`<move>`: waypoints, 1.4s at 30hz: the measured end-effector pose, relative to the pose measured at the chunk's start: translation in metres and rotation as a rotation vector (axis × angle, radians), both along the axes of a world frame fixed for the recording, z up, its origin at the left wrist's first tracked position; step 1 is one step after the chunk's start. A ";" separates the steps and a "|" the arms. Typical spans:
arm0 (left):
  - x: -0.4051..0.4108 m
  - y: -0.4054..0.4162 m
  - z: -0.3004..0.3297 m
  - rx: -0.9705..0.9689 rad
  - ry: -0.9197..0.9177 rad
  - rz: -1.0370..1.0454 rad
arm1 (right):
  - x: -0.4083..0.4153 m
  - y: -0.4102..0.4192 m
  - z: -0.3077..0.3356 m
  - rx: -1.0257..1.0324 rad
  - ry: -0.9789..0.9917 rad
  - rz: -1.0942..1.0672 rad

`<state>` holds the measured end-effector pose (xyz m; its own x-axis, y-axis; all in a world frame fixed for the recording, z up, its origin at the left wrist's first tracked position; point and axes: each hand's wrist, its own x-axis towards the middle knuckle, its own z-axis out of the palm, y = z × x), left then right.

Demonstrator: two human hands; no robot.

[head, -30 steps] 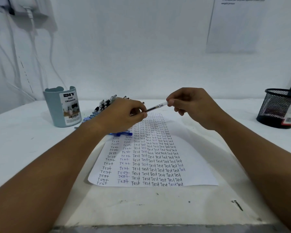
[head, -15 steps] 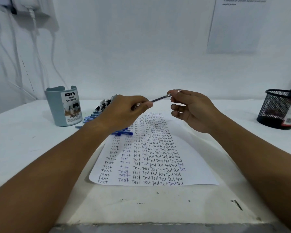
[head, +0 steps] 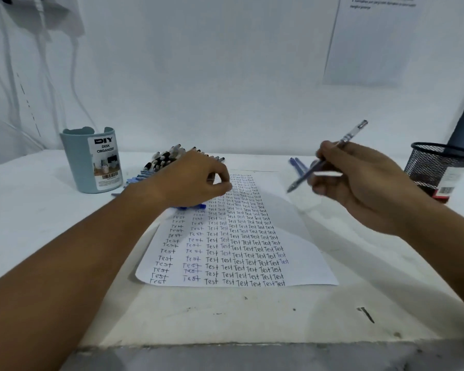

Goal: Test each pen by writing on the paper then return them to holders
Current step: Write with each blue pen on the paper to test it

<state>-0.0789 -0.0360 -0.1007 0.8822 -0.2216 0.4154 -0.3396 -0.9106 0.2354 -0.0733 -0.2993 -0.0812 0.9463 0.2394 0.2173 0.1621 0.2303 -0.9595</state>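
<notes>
My right hand (head: 364, 186) grips a clear-barrelled pen (head: 332, 153) in the air, right of the paper, with its tip pointing down-left. My left hand (head: 193, 180) hovers over the paper's top left corner with fingers curled, and pinches a small grey piece that looks like the pen cap (head: 210, 180). The white paper (head: 300, 236) lies in the middle of the table, covered in rows of the word "Test". A pile of pens (head: 162, 159) lies behind my left hand. The blue-grey desk organizer (head: 91, 162) stands at the left, the black mesh holder (head: 437, 167) at the right.
Two blue pens (head: 296, 164) lie on the table just right of the paper's top edge. More blue pens (head: 134, 180) stick out from under my left hand. The white wall stands close behind. The table's front edge (head: 225, 346) runs near me.
The two hands held one pen between them and have pulled apart. My right hand moved right and up with the pen; my left hand stayed over the paper's corner.
</notes>
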 end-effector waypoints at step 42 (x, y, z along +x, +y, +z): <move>-0.012 -0.036 0.001 0.002 0.374 -0.218 | -0.070 -0.004 -0.040 -0.503 -0.168 0.151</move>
<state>-0.0907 -0.0719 -0.0995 0.9044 -0.4201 0.0749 -0.4157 -0.8277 0.3770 -0.1431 -0.3029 -0.1216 0.8554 0.4834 0.1861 0.3232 -0.2173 -0.9211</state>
